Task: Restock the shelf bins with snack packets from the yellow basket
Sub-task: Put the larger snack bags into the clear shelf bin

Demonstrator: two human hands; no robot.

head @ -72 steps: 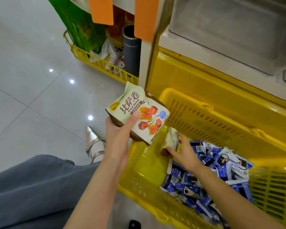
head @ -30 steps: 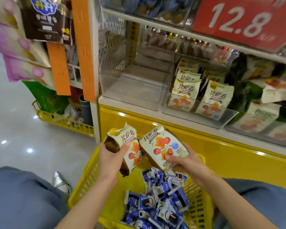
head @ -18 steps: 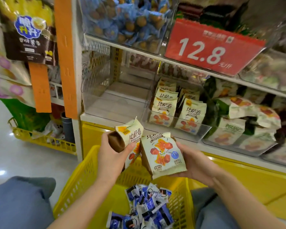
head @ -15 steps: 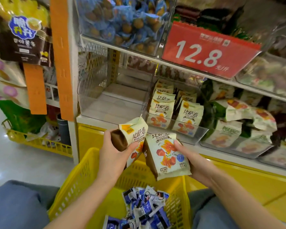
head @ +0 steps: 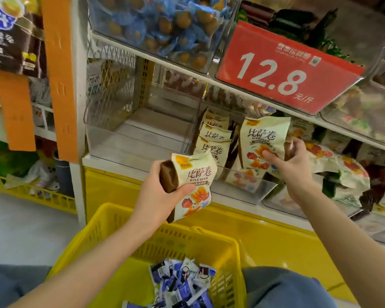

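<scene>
**Both hands, each holding one packet at the shelf.** Your left hand grips the left packet round its brown side gusset, with the thumb across the printed face and the fingers curled behind. It holds the packet above the far rim of the basket, in front of the shelf edge.

Your right hand pinches the right packet at its lower right edge, thumb on the front. The packet is upright over the bin, just in front of the row of like packets standing inside.

Both packets are pillow-shaped pouches of matte, pale green-cream film with dark brown sides. Their top seams are crimped and slightly crumpled. Each carries an orange-yellow badge at the upper left, dark brush lettering, and red and orange food pictures below.

The bin is clear rigid plastic with a low front wall, and a second clear bin stands to its left. The basket is yellow moulded plastic with slotted walls. It holds a heap of small blue-and-white sachets, glossy and creased.

Above the bin, a red sign with the white numerals "12.8" hangs on the upper shelf rail.
</scene>
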